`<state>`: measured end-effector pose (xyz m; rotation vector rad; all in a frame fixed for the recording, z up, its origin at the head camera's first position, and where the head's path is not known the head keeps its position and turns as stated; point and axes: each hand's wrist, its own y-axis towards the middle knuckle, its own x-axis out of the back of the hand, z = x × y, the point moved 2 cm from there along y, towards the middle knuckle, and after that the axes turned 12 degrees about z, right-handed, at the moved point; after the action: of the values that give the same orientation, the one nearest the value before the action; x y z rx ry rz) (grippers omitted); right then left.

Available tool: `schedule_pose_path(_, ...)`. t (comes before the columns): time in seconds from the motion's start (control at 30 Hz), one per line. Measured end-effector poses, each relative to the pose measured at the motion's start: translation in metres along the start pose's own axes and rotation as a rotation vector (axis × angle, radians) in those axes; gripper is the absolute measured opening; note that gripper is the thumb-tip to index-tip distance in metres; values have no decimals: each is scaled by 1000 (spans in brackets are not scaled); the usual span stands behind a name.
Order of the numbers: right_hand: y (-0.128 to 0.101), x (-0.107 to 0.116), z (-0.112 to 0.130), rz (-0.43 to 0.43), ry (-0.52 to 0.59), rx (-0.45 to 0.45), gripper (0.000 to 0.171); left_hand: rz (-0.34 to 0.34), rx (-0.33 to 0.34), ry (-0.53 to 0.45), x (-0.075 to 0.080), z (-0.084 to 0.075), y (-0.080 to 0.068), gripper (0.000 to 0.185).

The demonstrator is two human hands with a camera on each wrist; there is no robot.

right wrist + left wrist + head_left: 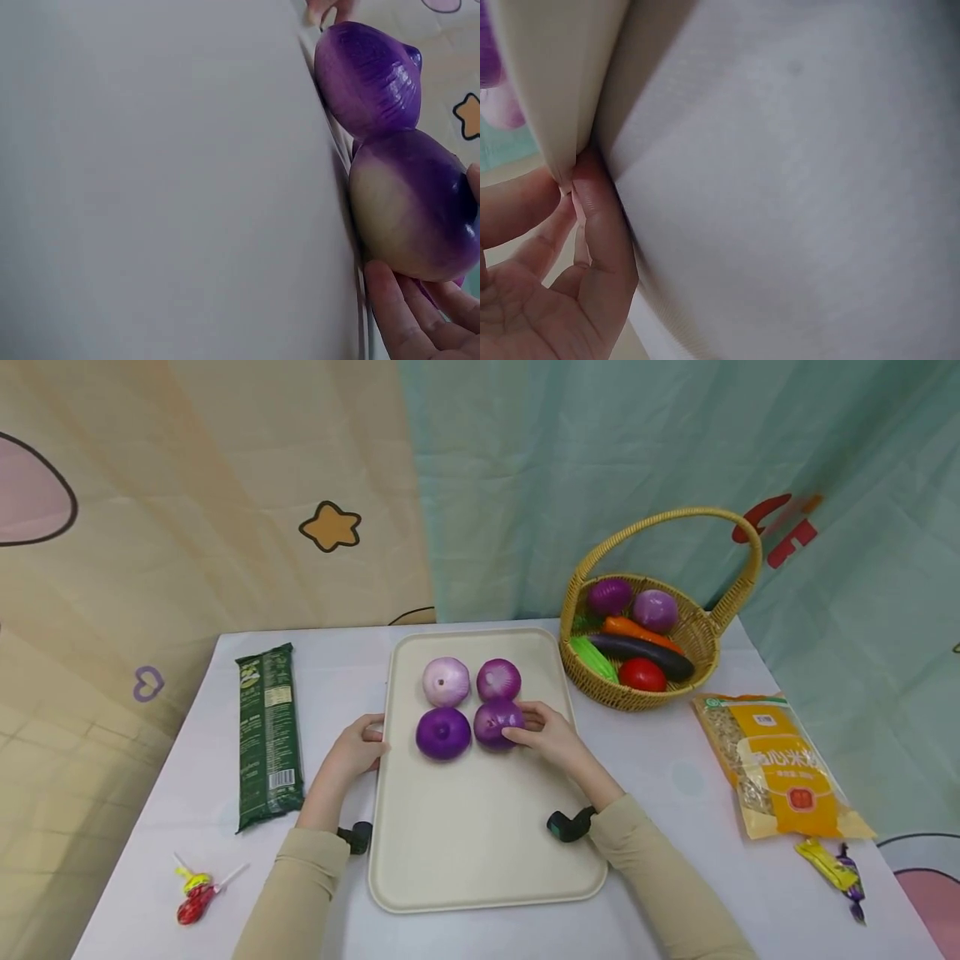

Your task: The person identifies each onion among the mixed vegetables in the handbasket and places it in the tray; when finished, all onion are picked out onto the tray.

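Observation:
Four-cornered and cream, a tray point(487, 835) lies on the table with purple onions grouped in its far half. My left hand point(356, 747) pinches the tray's left rim point(559, 82), thumb above and fingers beneath. On the tray, my right hand point(553, 739) grips the near right onion point(492, 723) from its right side, thumb in front. In the right wrist view, this onion point(409, 202) shows a pale patch and touches the tray. A darker onion point(442, 732) sits beside it. Behind are a pale onion point(446, 682) and a striped purple onion point(499, 679).
A wicker basket point(630, 697) of vegetables stands back right, its handle rising high. A yellow grain bag point(783, 768) and wrapped candies point(828, 867) lie to the right. On the left are a green packet point(270, 735) and lollipops point(197, 897). A curtain point(510, 485) hangs behind.

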<state>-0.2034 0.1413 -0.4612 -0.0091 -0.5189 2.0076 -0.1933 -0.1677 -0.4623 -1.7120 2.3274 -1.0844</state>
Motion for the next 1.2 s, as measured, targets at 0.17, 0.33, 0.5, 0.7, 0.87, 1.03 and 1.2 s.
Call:
schedule_pose_path(0.17,-2,3,-1,7,-1,-1,66,-2,0,4,0,1,0,56)
schedule_pose_path(0.33,-10,18,10,-3,-84,25,70,-2,0,2,0,-1,0,56)
schedule_pose_path(0.5,-20,54,34,-74,-178,97,63,-6,-5,2,1,-1,0,56)
schedule_pose_path(0.7,-26,114,64,-288,-222,142,60,-2,-1,17,0,0,0,55)
schedule_pose_path(0.87,-7,159,81,-493,-204,193,59,-13,-12,15,3,0,-1,54)
schedule_pose_path(1.03,18,190,81,-603,-252,203,67,-14,-10,-11,-1,1,-2,53)
schedule_pose_path(1.2,39,204,77,-621,-336,165,70,-30,-10,-18,-4,3,-3,53)
